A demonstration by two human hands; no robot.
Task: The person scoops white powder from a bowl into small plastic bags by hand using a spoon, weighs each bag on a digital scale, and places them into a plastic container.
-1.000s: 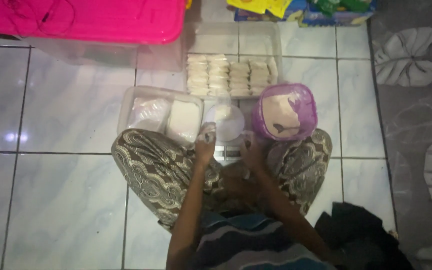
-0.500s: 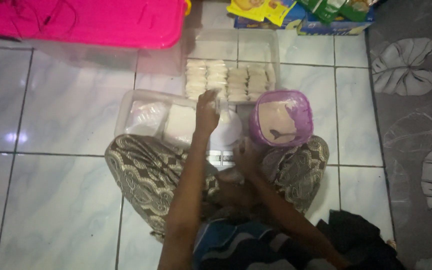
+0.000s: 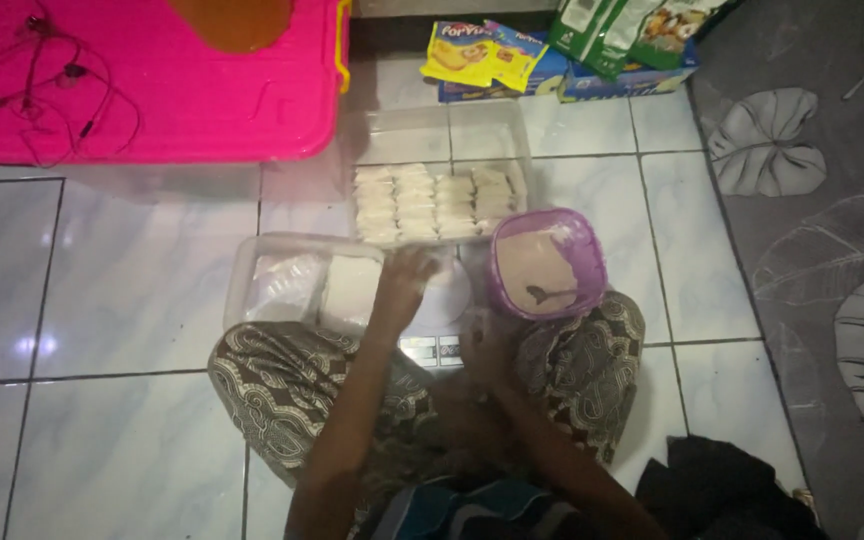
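On white floor tiles, the left hand point(image 3: 404, 285) rests loosely over a scale point(image 3: 442, 305); the right hand's point(image 3: 492, 345) grip is unclear.

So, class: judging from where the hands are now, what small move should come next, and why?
Probably the left hand sets its white piece down in the tray of white blocks just ahead. It hovers over the scale, between the tub and that tray; the right hand waits near the bowl.

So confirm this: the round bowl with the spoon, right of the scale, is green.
Not green. The head view shows the round bowl is purple; it does hold a spoon and sits right of the scale.
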